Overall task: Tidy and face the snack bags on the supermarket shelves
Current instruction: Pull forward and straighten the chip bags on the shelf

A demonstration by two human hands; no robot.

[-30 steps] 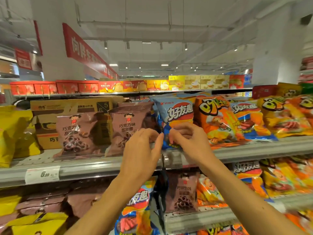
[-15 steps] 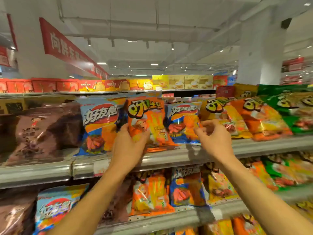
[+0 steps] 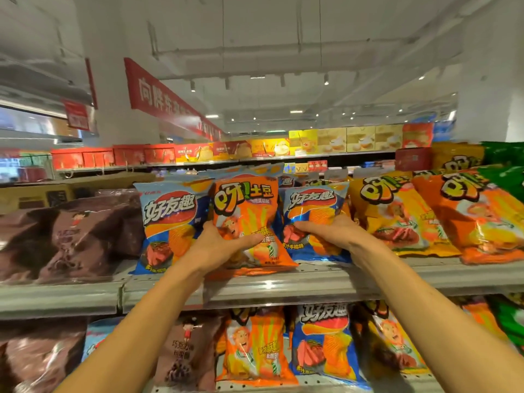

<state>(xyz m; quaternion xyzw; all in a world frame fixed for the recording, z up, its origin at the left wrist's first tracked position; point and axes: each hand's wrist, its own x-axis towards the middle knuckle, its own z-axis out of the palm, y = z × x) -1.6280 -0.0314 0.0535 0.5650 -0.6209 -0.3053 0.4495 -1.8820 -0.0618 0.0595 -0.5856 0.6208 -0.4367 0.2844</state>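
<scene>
Far left of the upper shelf [image 3: 283,282]: brown chocolate-snack bags [image 3: 71,236] slumped back in a dark heap, with cardboard cartons [image 3: 37,194] stacked behind. Just beside those, a blue chip bag [image 3: 167,222] standing upright and facing out. Next along, an orange potato-stick bag [image 3: 243,217] propped upright at the shelf's front lip, overlapping the blue one a bit. Left hand [image 3: 218,245] wrapped round its lower left side, thumb across the front, so a proper grip on it. Right after that, a second blue chip bag [image 3: 312,211], also upright, tucked slightly behind the orange one. Right hand [image 3: 326,232] pressed on its lower front with fingers [image 3: 303,229] curled over the face, holding it; thumb side hidden, can't tell how tight. Further right, yellow-orange bags [image 3: 397,217] leaning back on the same shelf, then more orange ones [image 3: 482,217], then a sliver of green bags [image 3: 507,165] at the edge. Lower shelf [image 3: 312,384], same direction: brown bags again, a small brown chocolate bag [image 3: 184,353], another orange stick bag [image 3: 255,350], another blue chip bag [image 3: 323,344], then yellow and green ones partly hidden behind the right forearm. Way up behind, red and yellow gift boxes [image 3: 255,148] lined along a top shelf, red banner [image 3: 161,97] hanging overhead.
</scene>
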